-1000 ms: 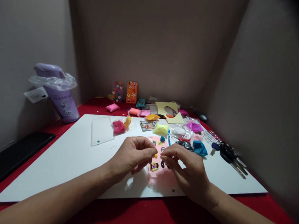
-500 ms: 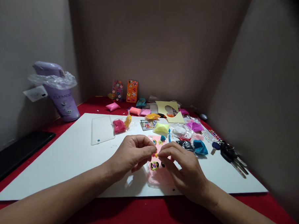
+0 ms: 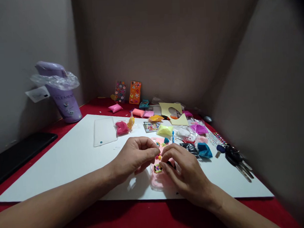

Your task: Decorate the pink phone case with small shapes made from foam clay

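Pink phone case [image 3: 158, 179] lies at the white board's [image 3: 68, 161] near edge, studded with small clay shapes. The left hand [image 3: 135, 156] hovers over it, thumb and forefinger pinched together; anything between them is too small to tell. The right hand [image 3: 185, 174] has bent fingertips resting on the case, gripping nothing. Plastic bags beyond hold clay: magenta [image 3: 121, 127], yellow [image 3: 164, 130], blue [image 3: 204, 150].

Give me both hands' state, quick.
Left hand: fingers pinched shut, contents too small to tell.
Right hand: open, fingertips resting on the pink case.
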Available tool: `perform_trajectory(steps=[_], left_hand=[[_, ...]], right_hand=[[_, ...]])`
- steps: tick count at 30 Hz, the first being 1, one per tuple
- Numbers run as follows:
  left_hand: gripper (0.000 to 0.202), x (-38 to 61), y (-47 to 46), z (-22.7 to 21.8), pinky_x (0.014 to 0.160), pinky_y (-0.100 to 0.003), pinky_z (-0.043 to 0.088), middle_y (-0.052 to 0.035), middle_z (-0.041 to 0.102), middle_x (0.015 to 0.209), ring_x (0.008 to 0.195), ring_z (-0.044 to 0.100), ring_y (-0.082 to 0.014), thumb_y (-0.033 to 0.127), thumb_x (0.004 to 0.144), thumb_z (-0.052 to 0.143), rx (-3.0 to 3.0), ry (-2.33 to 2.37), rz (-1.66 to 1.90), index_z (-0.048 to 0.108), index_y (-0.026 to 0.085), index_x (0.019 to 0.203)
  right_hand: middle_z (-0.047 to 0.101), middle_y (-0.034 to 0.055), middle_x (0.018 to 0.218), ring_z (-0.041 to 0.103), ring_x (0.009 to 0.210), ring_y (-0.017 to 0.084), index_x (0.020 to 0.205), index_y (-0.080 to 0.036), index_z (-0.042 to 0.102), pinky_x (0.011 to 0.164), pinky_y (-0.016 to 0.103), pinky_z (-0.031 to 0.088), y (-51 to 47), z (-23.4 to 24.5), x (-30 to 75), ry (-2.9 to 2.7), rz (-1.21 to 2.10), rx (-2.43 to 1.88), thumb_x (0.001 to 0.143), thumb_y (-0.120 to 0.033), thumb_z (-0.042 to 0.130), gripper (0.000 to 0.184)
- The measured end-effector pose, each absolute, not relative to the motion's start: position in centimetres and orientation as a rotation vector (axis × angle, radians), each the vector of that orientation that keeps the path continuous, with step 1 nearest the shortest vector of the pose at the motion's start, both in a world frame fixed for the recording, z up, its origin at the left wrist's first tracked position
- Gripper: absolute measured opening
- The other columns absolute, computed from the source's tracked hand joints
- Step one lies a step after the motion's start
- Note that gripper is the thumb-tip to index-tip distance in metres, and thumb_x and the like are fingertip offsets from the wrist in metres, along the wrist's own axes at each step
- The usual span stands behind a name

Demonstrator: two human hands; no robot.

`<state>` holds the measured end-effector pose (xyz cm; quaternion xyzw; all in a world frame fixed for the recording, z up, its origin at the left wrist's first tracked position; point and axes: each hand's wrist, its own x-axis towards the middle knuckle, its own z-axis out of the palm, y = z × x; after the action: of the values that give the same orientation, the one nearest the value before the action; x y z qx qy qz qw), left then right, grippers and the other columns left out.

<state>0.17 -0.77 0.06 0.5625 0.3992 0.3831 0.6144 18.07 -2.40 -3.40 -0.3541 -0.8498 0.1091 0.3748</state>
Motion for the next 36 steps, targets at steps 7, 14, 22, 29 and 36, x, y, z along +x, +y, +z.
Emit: perform_trajectory(steps=[7,14,22,29,36], left_hand=[[0.017,0.2,-0.87,0.13,0.028,-0.015,0.021,0.0067,0.048,0.042,0.029,0.031,-0.0024,0.025,0.073,0.065,1.296,0.922,0.886,0.057,0.013,0.066],[0.015,0.17,-0.77,0.02,0.028,-0.014,0.021,0.0064,0.049,0.043,0.029,0.032,-0.0021,0.024,0.072,0.065,1.299,0.911,0.89,0.057,0.013,0.067],[0.016,0.16,-0.86,0.17,0.028,-0.013,0.021,0.0068,0.048,0.042,0.029,0.031,-0.002,0.024,0.073,0.064,1.299,0.9,0.892,0.057,0.012,0.066],[0.015,0.15,-0.85,0.14,0.028,-0.013,0.02,0.0068,0.048,0.042,0.029,0.031,-0.0016,0.023,0.074,0.064,1.299,0.892,0.904,0.057,0.013,0.066],[0.012,0.15,-0.8,0.04,0.027,-0.013,0.02,0.0068,0.048,0.041,0.029,0.031,-0.0021,0.02,0.074,0.063,1.297,0.88,0.904,0.057,0.013,0.066]], right_hand=[[0.058,0.0063,0.089,0.053,0.084,0.019,0.08,-0.019,0.055,0.075,0.036,0.044,-2.38,-3.31,18.08,-2.189,0.264,-0.893,0.087,-0.015,0.048,0.011],[0.058,0.0055,0.087,0.055,0.086,0.02,0.079,-0.019,0.054,0.075,0.035,0.046,-2.37,-3.26,18.07,-2.184,0.255,-0.901,0.083,-0.014,0.051,0.007],[0.058,0.0071,0.091,0.053,0.084,0.019,0.082,-0.019,0.058,0.074,0.036,0.045,-2.23,-3.29,18.12,-2.226,0.256,-0.879,0.085,-0.012,0.048,0.013],[0.06,0.0057,0.09,0.056,0.084,0.019,0.084,-0.02,0.06,0.074,0.035,0.047,-2.07,-3.77,18.14,-2.212,0.256,-0.867,0.082,-0.011,0.053,0.012],[0.06,0.0064,0.093,0.054,0.086,0.02,0.093,-0.02,0.063,0.074,0.037,0.046,-2.15,-3.62,18.11,-2.248,0.275,-0.845,0.083,-0.011,0.052,0.017]])
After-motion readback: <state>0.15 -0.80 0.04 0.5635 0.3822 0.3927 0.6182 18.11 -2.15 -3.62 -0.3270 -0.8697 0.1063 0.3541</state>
